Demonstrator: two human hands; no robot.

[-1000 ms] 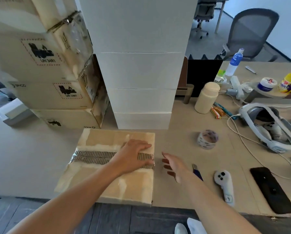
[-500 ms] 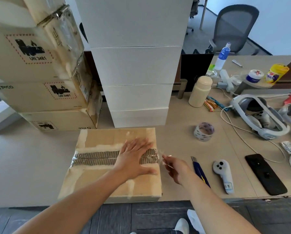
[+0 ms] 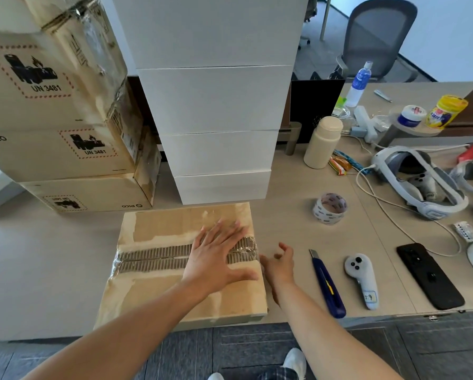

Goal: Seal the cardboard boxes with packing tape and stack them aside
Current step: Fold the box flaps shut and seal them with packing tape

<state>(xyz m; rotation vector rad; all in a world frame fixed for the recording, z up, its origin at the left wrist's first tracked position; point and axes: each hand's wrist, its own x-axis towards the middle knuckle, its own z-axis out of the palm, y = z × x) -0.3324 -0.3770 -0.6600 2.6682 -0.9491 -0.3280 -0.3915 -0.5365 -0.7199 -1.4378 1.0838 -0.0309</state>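
Observation:
A flat brown cardboard box (image 3: 158, 292) lies at the desk's front edge, with a strip of clear tape (image 3: 153, 259) along its torn middle seam. My left hand (image 3: 216, 256) presses flat on the taped seam near the box's right end, fingers spread. Just beyond the box's right side, my right hand (image 3: 280, 266) hovers with loosely curled fingers and holds nothing. A roll of packing tape (image 3: 330, 207) sits on the desk to the right. A blue utility knife (image 3: 327, 283) lies beside my right hand.
Stacked brown boxes (image 3: 51, 127) stand at back left and a tall stack of white boxes (image 3: 216, 105) behind the box. On the right lie a white controller (image 3: 362, 279), black phone (image 3: 430, 275), headset (image 3: 419, 185), cream bottle (image 3: 321, 142) and cables.
My right hand let go of the tape end it pinched and opened beside the box's right side. My left hand stays pressed on the seam.

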